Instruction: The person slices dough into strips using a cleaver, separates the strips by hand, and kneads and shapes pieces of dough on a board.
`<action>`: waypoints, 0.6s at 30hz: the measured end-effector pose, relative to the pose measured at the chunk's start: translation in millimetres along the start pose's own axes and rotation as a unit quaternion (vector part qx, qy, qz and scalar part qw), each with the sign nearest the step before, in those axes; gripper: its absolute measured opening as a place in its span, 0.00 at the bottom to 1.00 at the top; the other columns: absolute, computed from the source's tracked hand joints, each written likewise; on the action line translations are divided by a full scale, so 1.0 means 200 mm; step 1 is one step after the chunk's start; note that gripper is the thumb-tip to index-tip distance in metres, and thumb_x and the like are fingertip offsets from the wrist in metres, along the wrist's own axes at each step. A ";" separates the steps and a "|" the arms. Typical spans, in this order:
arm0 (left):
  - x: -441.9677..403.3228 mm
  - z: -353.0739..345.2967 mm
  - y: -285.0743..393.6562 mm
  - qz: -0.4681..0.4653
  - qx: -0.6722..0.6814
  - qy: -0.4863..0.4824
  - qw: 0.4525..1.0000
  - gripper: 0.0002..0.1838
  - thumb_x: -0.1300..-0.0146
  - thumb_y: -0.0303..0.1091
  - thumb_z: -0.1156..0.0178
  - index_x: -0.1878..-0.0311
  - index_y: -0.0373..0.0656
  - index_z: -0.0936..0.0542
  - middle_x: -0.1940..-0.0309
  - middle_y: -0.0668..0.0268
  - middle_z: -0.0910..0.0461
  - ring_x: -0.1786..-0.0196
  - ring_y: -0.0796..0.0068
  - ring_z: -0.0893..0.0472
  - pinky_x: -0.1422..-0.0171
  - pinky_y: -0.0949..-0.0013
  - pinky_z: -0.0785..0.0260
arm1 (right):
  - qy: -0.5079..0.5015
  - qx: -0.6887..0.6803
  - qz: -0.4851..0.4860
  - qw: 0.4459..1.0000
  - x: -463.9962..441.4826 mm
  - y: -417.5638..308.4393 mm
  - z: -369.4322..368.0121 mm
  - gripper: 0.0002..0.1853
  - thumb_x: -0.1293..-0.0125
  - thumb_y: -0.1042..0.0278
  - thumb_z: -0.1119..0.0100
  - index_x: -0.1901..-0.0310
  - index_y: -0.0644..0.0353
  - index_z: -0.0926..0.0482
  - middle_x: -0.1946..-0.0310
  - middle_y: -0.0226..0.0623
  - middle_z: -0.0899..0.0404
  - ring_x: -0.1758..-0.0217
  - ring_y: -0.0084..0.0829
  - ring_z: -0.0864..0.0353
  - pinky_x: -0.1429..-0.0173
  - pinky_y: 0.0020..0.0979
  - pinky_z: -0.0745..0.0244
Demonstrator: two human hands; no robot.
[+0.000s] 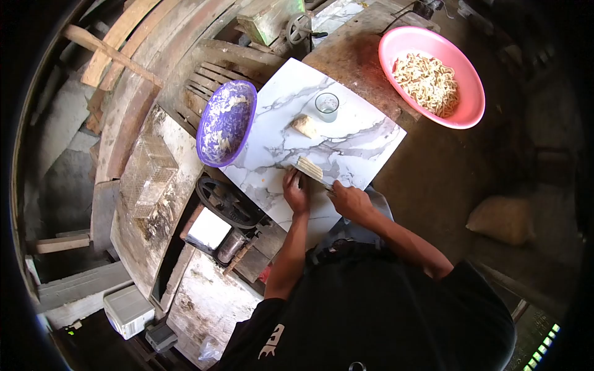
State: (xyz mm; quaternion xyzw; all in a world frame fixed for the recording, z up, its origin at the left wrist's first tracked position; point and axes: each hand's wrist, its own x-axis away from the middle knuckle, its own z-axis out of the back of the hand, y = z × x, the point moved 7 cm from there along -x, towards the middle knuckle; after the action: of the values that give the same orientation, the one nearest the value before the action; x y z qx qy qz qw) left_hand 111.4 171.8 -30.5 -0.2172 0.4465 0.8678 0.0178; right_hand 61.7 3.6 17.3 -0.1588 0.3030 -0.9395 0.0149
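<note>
My right hand (pixel 350 201) is closed around the handle of a knife (pixel 326 183). Its blade points up and to the left over a white marble-patterned tabletop (pixel 365 133). Along the blade lie pale cut strips (pixel 309 167), which look like dough. Beside the blade, my left hand (pixel 297 190) is curled with its fingers bent; what it grips, if anything, is hidden. Farther up the tabletop sits a pale lump (pixel 305 126), apart from both hands. A clear drinking glass (pixel 327 106) stands upright just beyond that lump.
A purple basin (pixel 226 123) smeared with pale residue rests at the tabletop's left edge. At the upper right, a pink basin (pixel 473 99) holds many pale strips (pixel 427 83). A black wheel (pixel 228 203) of a machine is close on the left. A sack (pixel 500 219) lies right.
</note>
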 end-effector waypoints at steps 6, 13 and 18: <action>0.01 0.05 0.01 -0.031 -0.052 0.061 0.996 0.08 0.43 0.26 0.35 0.60 0.37 0.15 0.54 0.60 0.16 0.52 0.58 0.20 0.45 0.57 0.28 | -0.059 -0.003 -0.065 0.996 0.31 0.16 0.11 0.16 0.32 0.53 0.48 0.52 0.57 0.32 0.67 0.58 0.19 0.61 0.61 0.19 0.58 0.58 0.26; 0.00 0.06 0.01 -0.041 -0.059 0.043 0.996 0.06 0.44 0.28 0.34 0.62 0.39 0.16 0.58 0.64 0.16 0.53 0.61 0.20 0.42 0.58 0.32 | -0.062 0.028 -0.072 0.995 0.34 0.09 0.20 0.19 0.32 0.51 0.47 0.49 0.58 0.28 0.69 0.54 0.18 0.61 0.59 0.19 0.56 0.54 0.26; 0.00 0.05 0.01 -0.034 -0.053 0.026 0.998 0.06 0.43 0.28 0.36 0.62 0.40 0.16 0.58 0.63 0.16 0.54 0.60 0.20 0.42 0.58 0.32 | -0.037 0.005 -0.014 0.999 0.05 -0.06 0.08 0.16 0.31 0.53 0.47 0.54 0.59 0.31 0.70 0.56 0.19 0.64 0.60 0.19 0.60 0.56 0.26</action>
State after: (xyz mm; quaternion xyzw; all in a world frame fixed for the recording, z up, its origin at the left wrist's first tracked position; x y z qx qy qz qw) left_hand 107.5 179.4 -23.7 -0.2558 0.3921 0.8833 0.0243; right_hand 57.0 4.0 39.1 -0.1976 0.2952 -0.9347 0.0143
